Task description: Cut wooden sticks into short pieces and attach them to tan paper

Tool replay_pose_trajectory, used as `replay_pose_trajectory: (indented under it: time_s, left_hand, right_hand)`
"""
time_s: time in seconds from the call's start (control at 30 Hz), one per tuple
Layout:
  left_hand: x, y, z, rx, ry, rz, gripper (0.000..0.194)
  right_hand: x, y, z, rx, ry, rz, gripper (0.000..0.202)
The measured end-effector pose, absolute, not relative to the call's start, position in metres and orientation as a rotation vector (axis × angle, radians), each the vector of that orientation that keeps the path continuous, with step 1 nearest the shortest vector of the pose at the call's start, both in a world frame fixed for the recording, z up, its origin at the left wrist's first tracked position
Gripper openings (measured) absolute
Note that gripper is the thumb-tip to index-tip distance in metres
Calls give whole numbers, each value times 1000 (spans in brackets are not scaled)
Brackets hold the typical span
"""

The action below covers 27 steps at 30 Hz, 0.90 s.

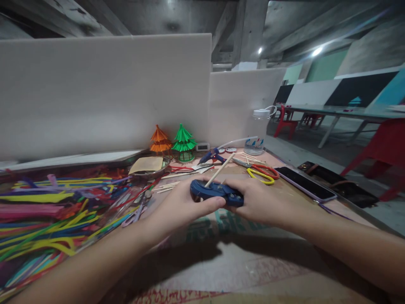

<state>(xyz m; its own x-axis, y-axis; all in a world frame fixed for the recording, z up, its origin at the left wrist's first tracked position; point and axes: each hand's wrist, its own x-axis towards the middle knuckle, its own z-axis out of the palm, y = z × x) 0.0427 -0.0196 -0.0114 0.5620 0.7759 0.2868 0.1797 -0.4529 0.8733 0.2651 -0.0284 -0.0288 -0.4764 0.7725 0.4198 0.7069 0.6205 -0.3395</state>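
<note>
A blue glue gun (pixel 217 192) was held above the middle of the tabletop (pixel 284 270) by both hands; the left hand (pixel 180 207) was closed on its left end, the thumb laid along the body; the right hand (pixel 262 202) was wrapped around its right end; a glue stick (pixel 219 170) stood out of it, tilted; scissors (pixel 261 172) and a phone (pixel 305 183) were seen toward the right edge; colored sticks (pixel 47 215) were piled at the left edge.
</note>
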Motion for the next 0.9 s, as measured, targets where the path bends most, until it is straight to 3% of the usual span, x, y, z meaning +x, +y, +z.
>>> replay_pose_trajectory:
  time_s: [0.17,0.67,0.9]
  left_hand:
    - [44,-20,-20,1913,773,1003,33]
    - [39,-23,-17,1945,839,1147,37]
    - [32,-26,-9,2110,696,943,58]
  right_hand:
    - [266,-28,-29,-1173,-2335,102,52]
    - [267,-25,-10,-1182,-2325,-191,35]
    - [290,-6,-14,-911,-2251,-556,25]
